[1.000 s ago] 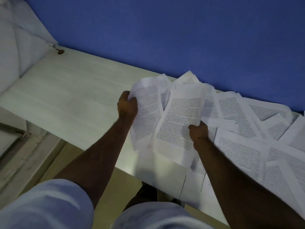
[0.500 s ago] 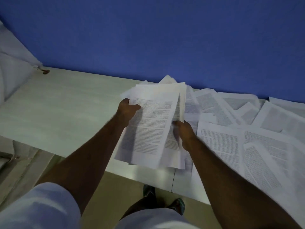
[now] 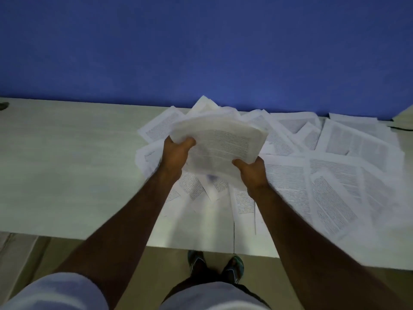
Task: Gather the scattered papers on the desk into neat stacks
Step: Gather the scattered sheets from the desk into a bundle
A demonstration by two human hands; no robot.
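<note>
Both hands are on the one bundle: your left hand [image 3: 176, 153] grips its left edge, thumb over the top sheet, and your right hand [image 3: 251, 173] holds the near right corner, fingers curled under and thumb on top. That two-sided hold looks chosen to keep the gathered papers [image 3: 220, 145] from fanning out, since the sheets are loose and bow upward between your hands. You hold the bundle above the counter [image 3: 67, 171], over the left end of the mess, probably so its edges can be squared before it goes down.

Scattered sheets [image 3: 330, 175] cover the right half of the counter, overlapping at all angles, some up against the blue wall [image 3: 201, 45] and a few reaching the near edge. More lie directly beneath the bundle. The bare left half seems the natural spot for a stack, well apart from the clutter. Most of the job looks undone. Thin paper slips easily, so a loose hold could let the lower sheets slide out.
</note>
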